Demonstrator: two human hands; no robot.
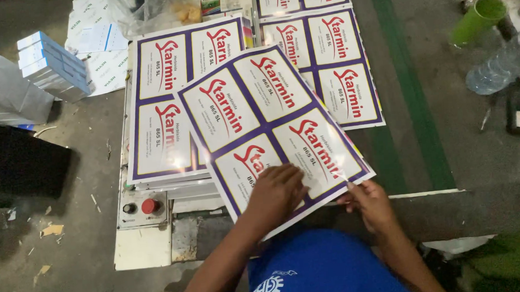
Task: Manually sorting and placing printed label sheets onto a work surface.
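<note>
Head view: the left hand point(276, 192) is pressed flat, fingers spread, on a tilted label sheet point(270, 122), while its near corner is pinched by the right hand point(367, 202). The sheet is laid askew over a stack of label sheets point(163, 115) on the desk point(485, 152). The glossy sheet could be creased or slid off if pulled unevenly.
</note>
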